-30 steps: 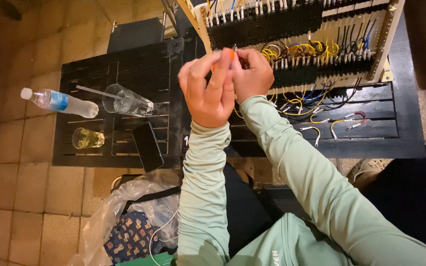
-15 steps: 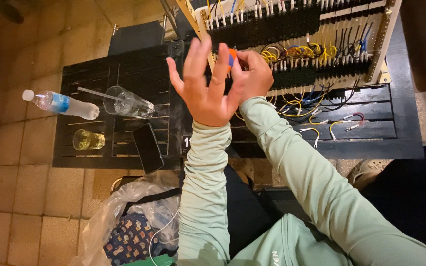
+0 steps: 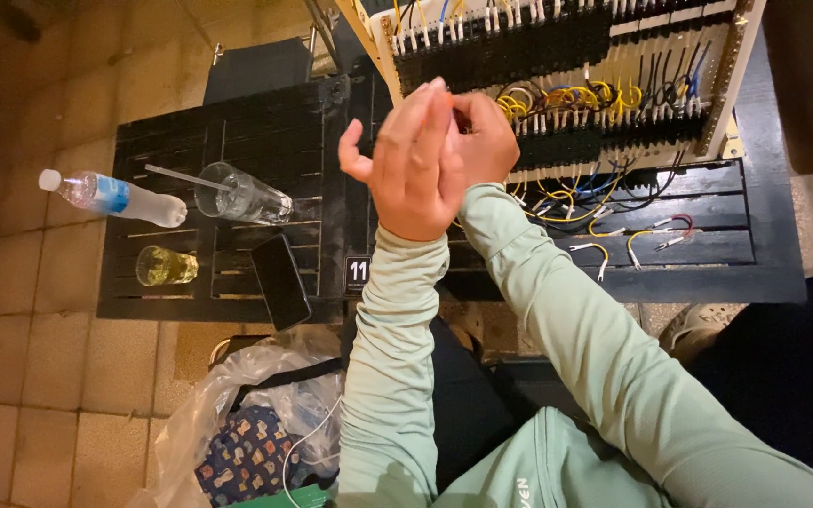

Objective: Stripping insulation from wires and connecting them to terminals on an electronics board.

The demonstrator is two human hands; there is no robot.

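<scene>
My left hand [image 3: 416, 165] is raised in front of a wiring board [image 3: 566, 47], fingers straight and together, thumb held apart, holding nothing. It covers part of my right hand [image 3: 486, 141], which is curled shut just behind it. A small orange piece [image 3: 454, 115] shows between the right fingers, mostly hidden. The board leans on a black slatted table [image 3: 237, 132] and carries rows of black terminal strips and yellow, blue and black wires [image 3: 604, 94]. Both arms wear pale green sleeves.
On the table's left lie a plastic water bottle [image 3: 110, 196], a glass tumbler with a straw [image 3: 242, 198], a small glass of yellow liquid [image 3: 167, 265] and a black phone [image 3: 281, 280]. Loose wires [image 3: 613, 240] lie below the board. A plastic bag [image 3: 256, 423] sits on the tiled floor.
Both hands pinched the orange piece together a second ago. My left hand let go and spread wide, and its fingers are now together again, in front of the right hand.
</scene>
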